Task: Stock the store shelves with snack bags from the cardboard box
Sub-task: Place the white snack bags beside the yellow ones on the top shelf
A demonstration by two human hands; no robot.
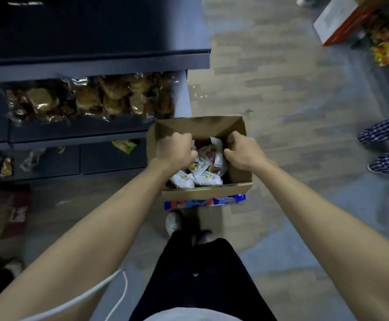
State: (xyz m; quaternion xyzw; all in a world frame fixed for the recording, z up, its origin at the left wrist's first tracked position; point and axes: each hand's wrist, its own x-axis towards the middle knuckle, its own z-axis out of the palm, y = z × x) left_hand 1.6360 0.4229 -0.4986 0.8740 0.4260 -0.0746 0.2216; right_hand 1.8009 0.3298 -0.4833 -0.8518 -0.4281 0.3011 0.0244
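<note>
An open cardboard box point(239, 181) stands on the floor in front of my feet, beside the end of the dark shelves point(96, 63). Several white snack bags point(206, 172) with red and yellow print lie inside it. Both my hands reach down into the box. My left hand point(177, 149) is curled closed over the bags at the box's left side. My right hand point(241, 150) is curled over the bags at the right side, fingers pointing inward. The fingertips of both hands are hidden among the bags.
The middle shelf holds clear bags of brown baked goods point(89, 98); the lower shelf has a green-yellow bag point(125, 145). A blue printed carton point(202, 202) lies under the box. Another person's checked trouser legs point(388, 144) stand at the right; a red-white box point(341, 22) far right.
</note>
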